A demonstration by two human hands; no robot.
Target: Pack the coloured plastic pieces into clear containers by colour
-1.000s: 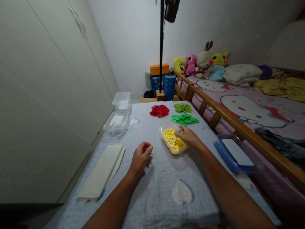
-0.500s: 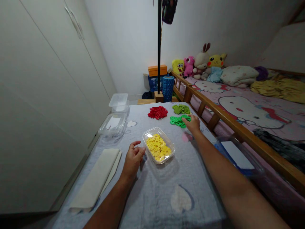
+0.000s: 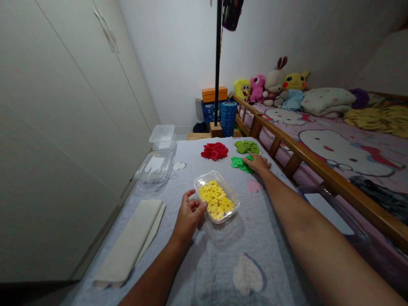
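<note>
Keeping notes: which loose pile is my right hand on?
The bright green pile of plastic pieces, under your right hand; the lime-green pile lies behind, the red pile to the left.

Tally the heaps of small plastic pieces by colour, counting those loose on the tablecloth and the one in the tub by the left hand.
Red heap: 1
Yellow-green heap: 1
Bright green heap, partly covered by the right hand: 1
Yellow heap, in the clear tub: 1
Total: 4 heaps; the single pieces overlap too much to count.
</note>
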